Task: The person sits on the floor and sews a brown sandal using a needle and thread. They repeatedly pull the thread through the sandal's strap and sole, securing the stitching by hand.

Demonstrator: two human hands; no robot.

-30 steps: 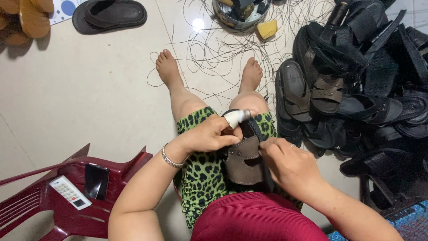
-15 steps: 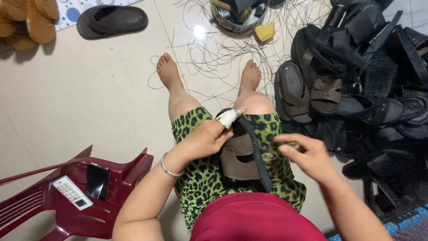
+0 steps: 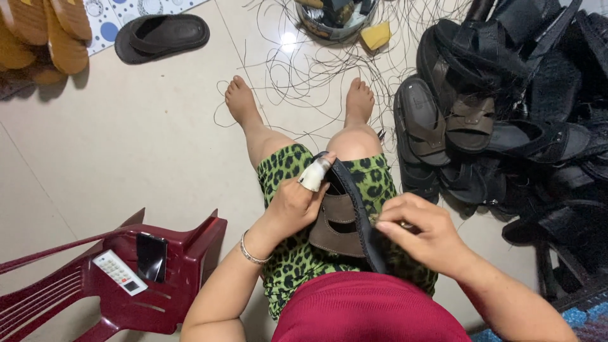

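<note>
In the middle of the frame, the left hand (image 3: 292, 204) grips a brown sandal (image 3: 339, 221) on the lap, the right hand (image 3: 421, 231) pinches something small at its edge, and many sandals (image 3: 506, 107) wait at right.

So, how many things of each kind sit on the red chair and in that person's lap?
Brown sandal, held in the lap by the left hand: 1
Black phone on the red chair: 1
White remote on the chair: 1
Total: 3
</note>
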